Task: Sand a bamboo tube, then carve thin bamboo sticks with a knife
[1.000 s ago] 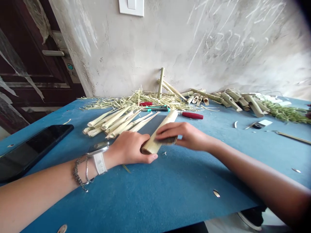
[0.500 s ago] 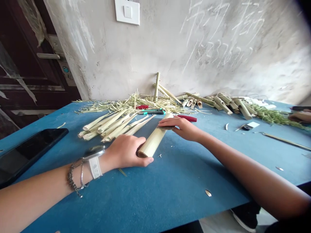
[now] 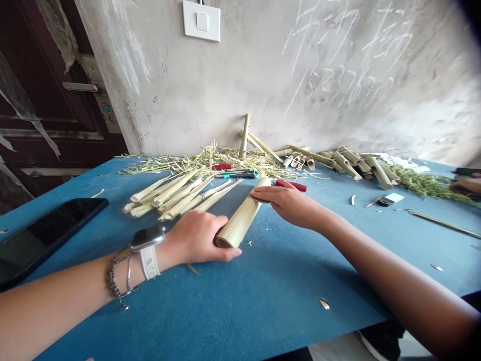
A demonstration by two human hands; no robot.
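Note:
A thick pale bamboo tube [image 3: 240, 220] lies slanted on the blue table, its cut end toward me. My left hand [image 3: 201, 235] grips the near end, thumb below and fingers around the far side. Over the upper part of the tube, my right hand [image 3: 285, 202] presses a thin, dark flat piece [image 3: 259, 200] against the surface; most of that piece is hidden under the fingers. Just behind the right hand is a red handle [image 3: 291, 185]. Left of the tube lies a bundle of pale split bamboo pieces [image 3: 176, 194].
A black phone [image 3: 48, 235] lies at the left. Bamboo shavings [image 3: 165, 163], a teal cutter [image 3: 240, 174] and bamboo tubes [image 3: 345, 165] line the wall side. At the right are a white-and-black object [image 3: 391, 199], a thin stick [image 3: 443, 222] and part of another person's hand [image 3: 468, 185].
The view has shifted slightly, moving the scene a little to the right. Both hands keep their places on the tube, with the right hand's angle slightly changed.

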